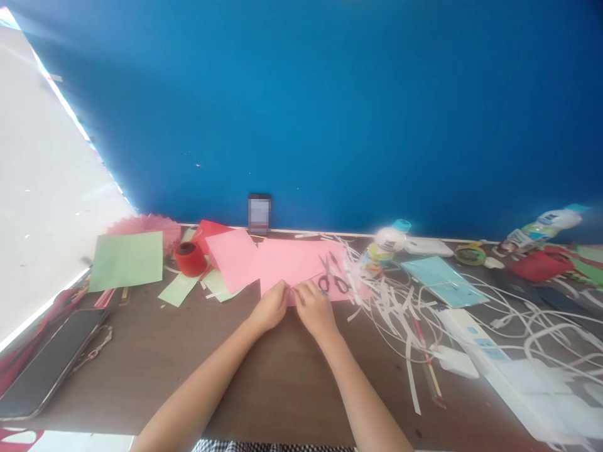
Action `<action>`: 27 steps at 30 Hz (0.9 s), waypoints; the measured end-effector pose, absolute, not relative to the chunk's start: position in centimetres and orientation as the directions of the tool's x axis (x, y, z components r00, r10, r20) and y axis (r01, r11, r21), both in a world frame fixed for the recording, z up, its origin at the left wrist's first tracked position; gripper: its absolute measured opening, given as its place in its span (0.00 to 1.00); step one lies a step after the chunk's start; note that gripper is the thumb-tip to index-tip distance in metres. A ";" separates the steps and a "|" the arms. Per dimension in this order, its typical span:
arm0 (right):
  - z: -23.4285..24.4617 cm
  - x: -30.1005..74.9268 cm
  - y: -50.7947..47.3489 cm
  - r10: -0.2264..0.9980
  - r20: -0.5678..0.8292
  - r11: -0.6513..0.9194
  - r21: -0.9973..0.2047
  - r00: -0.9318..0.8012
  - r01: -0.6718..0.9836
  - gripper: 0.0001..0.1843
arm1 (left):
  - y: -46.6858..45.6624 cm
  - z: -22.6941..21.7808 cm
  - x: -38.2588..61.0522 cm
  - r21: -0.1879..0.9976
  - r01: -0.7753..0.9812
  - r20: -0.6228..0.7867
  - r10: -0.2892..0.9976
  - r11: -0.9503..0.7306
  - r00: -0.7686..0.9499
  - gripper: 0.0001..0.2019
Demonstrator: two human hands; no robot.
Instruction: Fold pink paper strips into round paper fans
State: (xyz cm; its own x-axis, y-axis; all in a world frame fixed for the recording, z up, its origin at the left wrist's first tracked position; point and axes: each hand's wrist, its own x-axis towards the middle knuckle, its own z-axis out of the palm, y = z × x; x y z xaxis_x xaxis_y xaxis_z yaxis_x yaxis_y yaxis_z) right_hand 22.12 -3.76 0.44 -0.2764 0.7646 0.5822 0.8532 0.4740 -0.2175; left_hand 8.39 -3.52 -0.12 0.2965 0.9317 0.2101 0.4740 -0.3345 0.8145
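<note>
Forearms [202, 380] stretched forward over a desk [292, 395], left hand [270, 307] and right hand [315, 309] almost meeting, fingers [281, 292] bent inward at near edge of pink paper [292, 258], cannot tell if pinching it

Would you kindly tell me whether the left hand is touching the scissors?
Apart: the head view shows pink paper between the left hand and the scissors.

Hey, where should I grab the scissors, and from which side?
Probably by the finger loops of the scissors, from the near side with your right hand: the loops face you beside that hand, while the blades point away over pink paper.
</note>
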 end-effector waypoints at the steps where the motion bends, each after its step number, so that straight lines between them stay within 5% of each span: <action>1: 0.4 22.1 -3.7 0.761 0.584 0.473 -0.203 -0.282 0.858 0.10 | -3.5 -0.1 8.4 0.814 0.476 0.210 0.933 -0.333 0.294 0.11; 9: 0.5 21.9 -3.7 0.674 0.641 0.506 -0.037 -0.368 0.862 0.12 | -3.4 0.1 8.5 0.837 0.456 0.208 0.947 -0.302 0.245 0.09; 14: 0.9 22.0 -3.8 0.479 0.802 0.498 0.086 -0.356 0.863 0.08 | -2.7 0.0 8.2 0.982 0.136 0.113 0.982 -0.133 0.149 0.08; 17: 1.2 22.8 -3.7 0.397 0.910 0.495 -0.102 -0.120 0.863 0.06 | -2.2 -0.2 7.6 0.984 -0.154 -0.085 0.995 0.093 0.057 0.10; 20: 1.4 23.5 -3.5 0.522 0.851 0.487 -0.351 0.056 0.800 0.06 | -1.8 -0.4 7.1 0.902 -0.417 -0.080 0.993 0.109 0.085 0.12; 27: 1.4 24.6 -3.0 0.760 0.649 0.425 -0.539 0.036 0.727 0.17 | -1.3 -0.9 6.7 0.809 -0.569 -0.052 0.983 0.145 0.176 0.11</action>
